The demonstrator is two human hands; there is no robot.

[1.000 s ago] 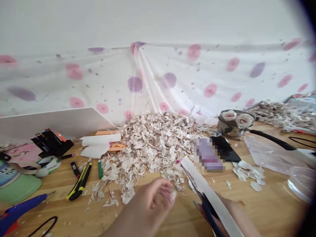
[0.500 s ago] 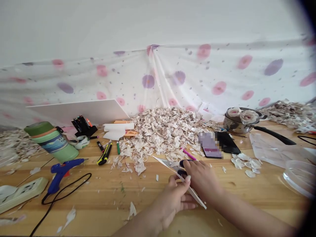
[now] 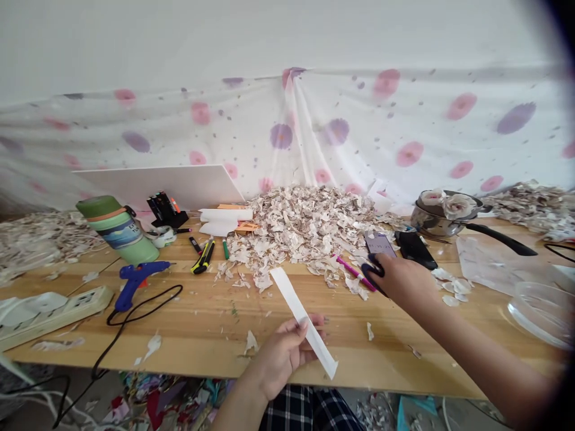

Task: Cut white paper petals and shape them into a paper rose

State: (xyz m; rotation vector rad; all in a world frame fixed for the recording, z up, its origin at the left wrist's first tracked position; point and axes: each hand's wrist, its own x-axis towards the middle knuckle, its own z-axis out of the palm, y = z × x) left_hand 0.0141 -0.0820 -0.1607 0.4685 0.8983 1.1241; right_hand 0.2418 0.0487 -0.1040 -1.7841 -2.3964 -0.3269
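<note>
Between the thumb and fingers of my left hand (image 3: pixel 287 353) is a long white paper strip (image 3: pixel 296 308), slanting over the table's front part. My right hand (image 3: pixel 402 278) is wrapped round the dark handles of a pair of scissors (image 3: pixel 374 272), out to the right and apart from the strip. The scissor blades point toward the petal pile and are hard to make out. A magenta pen (image 3: pixel 356 273) lies just left of the scissors. Right behind my right hand lie a lit phone (image 3: pixel 378 242) and a black phone (image 3: pixel 417 248).
A big heap of dried petals (image 3: pixel 305 227) covers the middle back. On the left are a glue gun (image 3: pixel 135 284) with its cord, a power strip (image 3: pixel 58 314), a green bottle (image 3: pixel 119 230) and a yellow cutter (image 3: pixel 204 257). At right stand a saucepan (image 3: pixel 438 218) and a clear dish (image 3: pixel 539 314).
My right hand and the scissors have moved right and away from the paper strip. My left hand still holds the strip, now turned more face-up. The view has tilted down, showing the table's front edge.
</note>
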